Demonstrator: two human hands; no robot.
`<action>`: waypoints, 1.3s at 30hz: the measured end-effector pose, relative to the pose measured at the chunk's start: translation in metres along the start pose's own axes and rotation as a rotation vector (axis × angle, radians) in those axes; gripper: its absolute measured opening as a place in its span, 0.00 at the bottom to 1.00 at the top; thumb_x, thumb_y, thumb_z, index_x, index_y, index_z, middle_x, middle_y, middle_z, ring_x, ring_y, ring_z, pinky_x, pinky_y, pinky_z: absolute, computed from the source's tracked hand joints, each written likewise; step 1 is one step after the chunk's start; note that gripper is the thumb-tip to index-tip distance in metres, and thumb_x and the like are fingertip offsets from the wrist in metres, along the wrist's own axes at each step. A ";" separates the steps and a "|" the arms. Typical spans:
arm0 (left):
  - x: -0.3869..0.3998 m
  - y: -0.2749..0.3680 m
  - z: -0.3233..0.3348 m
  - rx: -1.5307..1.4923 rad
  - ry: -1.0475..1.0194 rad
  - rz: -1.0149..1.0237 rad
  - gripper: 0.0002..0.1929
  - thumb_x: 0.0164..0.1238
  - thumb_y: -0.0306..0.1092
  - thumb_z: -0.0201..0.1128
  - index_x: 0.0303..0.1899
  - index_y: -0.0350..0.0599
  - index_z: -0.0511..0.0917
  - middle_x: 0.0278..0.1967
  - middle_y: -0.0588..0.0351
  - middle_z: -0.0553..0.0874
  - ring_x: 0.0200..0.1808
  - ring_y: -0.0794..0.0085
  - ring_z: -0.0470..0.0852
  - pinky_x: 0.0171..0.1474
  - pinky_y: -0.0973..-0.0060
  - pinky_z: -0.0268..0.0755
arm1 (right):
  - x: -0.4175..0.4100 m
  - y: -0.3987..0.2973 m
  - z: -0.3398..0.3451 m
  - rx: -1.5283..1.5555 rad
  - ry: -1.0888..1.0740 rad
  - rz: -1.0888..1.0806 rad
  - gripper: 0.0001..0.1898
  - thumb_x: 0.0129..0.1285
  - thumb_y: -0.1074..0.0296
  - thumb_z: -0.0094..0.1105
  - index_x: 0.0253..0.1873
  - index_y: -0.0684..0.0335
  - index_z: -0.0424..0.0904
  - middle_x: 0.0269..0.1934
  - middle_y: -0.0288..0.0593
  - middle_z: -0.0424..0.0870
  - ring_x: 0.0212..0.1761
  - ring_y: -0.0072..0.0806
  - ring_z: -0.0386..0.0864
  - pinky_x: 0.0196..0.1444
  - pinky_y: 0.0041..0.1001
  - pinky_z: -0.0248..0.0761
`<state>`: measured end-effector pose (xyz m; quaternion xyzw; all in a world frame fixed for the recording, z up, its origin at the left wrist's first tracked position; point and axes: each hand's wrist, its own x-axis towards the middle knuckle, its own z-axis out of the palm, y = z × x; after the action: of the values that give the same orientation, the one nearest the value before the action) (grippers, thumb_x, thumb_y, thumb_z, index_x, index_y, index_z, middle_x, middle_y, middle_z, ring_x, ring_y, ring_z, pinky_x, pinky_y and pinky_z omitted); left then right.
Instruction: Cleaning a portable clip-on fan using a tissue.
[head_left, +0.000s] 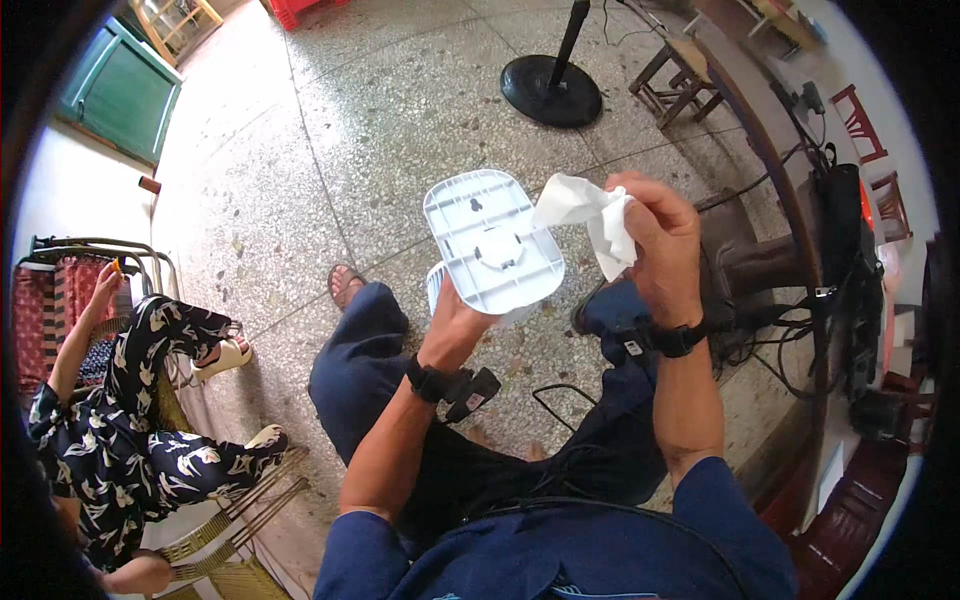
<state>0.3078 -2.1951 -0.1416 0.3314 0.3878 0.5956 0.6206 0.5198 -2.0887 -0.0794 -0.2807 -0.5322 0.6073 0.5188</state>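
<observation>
My left hand (454, 326) grips a white plastic housing from below, its ribbed flat face (491, 236) turned up toward me. That face has rounded corners, a keyhole-shaped slot near one end and a round raised part in the middle. My left fingers are mostly hidden beneath it. Pinched between the thumb and fingers of my right hand (660, 232) is a crumpled white tissue (589, 214). One end of the tissue reaches to the right edge of the housing. Both wrists wear black straps.
A round black stand base (551, 90) rests on the speckled floor ahead, near a wooden stool (679, 75). At left, another person (120, 450) sits in patterned clothes. A table edge (795, 210), cables (787, 345) and a black bag (844, 247) are on the right.
</observation>
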 end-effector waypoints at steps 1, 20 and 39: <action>0.001 0.006 0.004 0.150 0.058 -0.043 0.34 0.63 0.30 0.70 0.71 0.33 0.70 0.65 0.51 0.82 0.64 0.67 0.82 0.66 0.68 0.74 | -0.001 0.000 0.000 -0.048 -0.019 -0.044 0.09 0.69 0.77 0.67 0.52 0.68 0.86 0.52 0.41 0.86 0.49 0.22 0.84 0.49 0.22 0.78; 0.004 -0.012 0.002 -0.194 0.023 -0.071 0.42 0.73 0.66 0.53 0.73 0.37 0.66 0.64 0.46 0.81 0.62 0.59 0.83 0.66 0.62 0.76 | -0.008 0.012 0.028 -0.888 -0.276 -0.406 0.06 0.63 0.69 0.73 0.41 0.63 0.89 0.37 0.44 0.83 0.37 0.38 0.84 0.40 0.33 0.76; 0.006 -0.024 -0.006 -0.231 0.118 -0.023 0.41 0.70 0.64 0.57 0.69 0.34 0.69 0.58 0.45 0.84 0.55 0.60 0.86 0.57 0.64 0.81 | -0.021 -0.003 0.037 -0.925 -0.346 -0.319 0.04 0.61 0.70 0.72 0.38 0.62 0.88 0.33 0.44 0.81 0.35 0.40 0.83 0.37 0.36 0.75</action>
<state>0.3135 -2.1910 -0.1658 0.2179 0.3562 0.6475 0.6375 0.4945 -2.1216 -0.0705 -0.2915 -0.8590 0.2595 0.3313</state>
